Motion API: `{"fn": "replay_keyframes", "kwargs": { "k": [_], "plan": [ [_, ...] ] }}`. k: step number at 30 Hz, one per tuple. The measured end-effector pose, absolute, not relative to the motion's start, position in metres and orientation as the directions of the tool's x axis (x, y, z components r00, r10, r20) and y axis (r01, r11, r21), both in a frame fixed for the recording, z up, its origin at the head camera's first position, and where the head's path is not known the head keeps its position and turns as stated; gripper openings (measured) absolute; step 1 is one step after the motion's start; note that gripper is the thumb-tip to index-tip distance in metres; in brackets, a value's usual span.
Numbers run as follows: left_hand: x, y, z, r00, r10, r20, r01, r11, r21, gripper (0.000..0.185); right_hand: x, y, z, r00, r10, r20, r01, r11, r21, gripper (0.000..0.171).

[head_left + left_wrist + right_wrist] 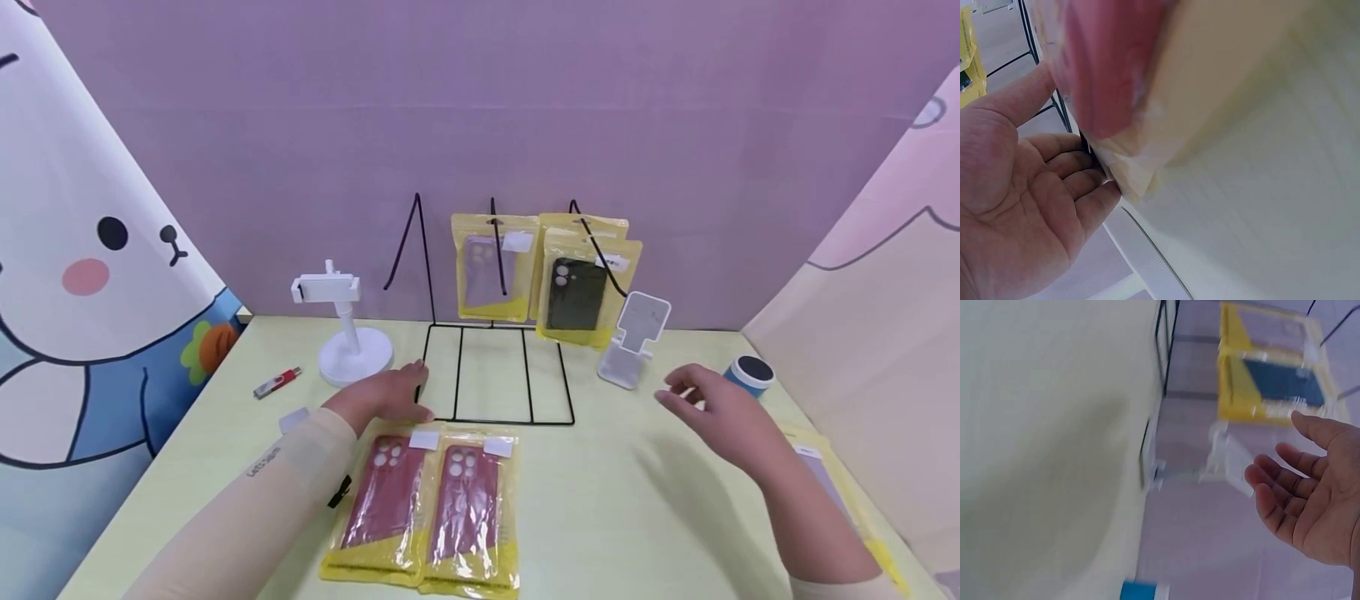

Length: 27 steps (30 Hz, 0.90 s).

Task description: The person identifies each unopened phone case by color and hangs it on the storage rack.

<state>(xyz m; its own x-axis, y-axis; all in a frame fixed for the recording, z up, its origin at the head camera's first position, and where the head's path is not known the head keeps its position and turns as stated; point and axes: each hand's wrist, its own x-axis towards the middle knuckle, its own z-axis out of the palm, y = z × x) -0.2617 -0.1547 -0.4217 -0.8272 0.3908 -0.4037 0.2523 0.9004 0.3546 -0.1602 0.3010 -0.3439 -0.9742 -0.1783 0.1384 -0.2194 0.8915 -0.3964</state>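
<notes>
My left hand [384, 395] reaches to the front left corner of a black wire rack [551, 423]. Its thumb and fingers are spread apart at the corner wires; in the left wrist view the fingertips are partly hidden. Just in front lie two bagged red phone cases [386, 492] [468, 500] in yellow-edged pouches. My right hand [723, 412] is raised over the table's right side, fingers loosely bent, with nothing in it. On the rack's hooks hang a bagged purple phone case [487, 271] and a bagged black phone case [576, 293], with another pouch [592, 223] behind the black one.
A white phone stand [356, 354] with a round base is left of the rack, near a red USB stick [277, 383]. To the right are a small folding stand [633, 337] and a blue-and-white jar [750, 375]. Another yellow pouch [825, 462] lies partly behind my right forearm.
</notes>
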Motion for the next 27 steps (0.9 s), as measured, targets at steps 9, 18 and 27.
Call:
{"fn": "replay_keyframes", "kwargs": {
  "k": [9, 18, 27],
  "plan": [
    [-0.26, -0.154, -0.422, -0.828, 0.387, -0.406, 0.245, 0.9, 0.36, 0.091, -0.15, 0.376, -0.363, -0.997, -0.056, 0.06, -0.074, 0.929, -0.363, 0.046],
    [-0.261, -0.154, -0.422, -0.826, 0.383, -0.414, 0.247, 0.906, 0.344, 0.092, -0.149, 0.442, -0.366, -0.992, 0.062, -0.11, 0.092, 0.951, -0.294, 0.068],
    [-0.263, -0.153, -0.422, -0.825, 0.387, -0.412, 0.253, 0.905, 0.342, 0.091, -0.155, 0.49, -0.4, -0.943, 0.101, -0.319, 0.159, 0.974, -0.161, 0.088]
  ]
}}
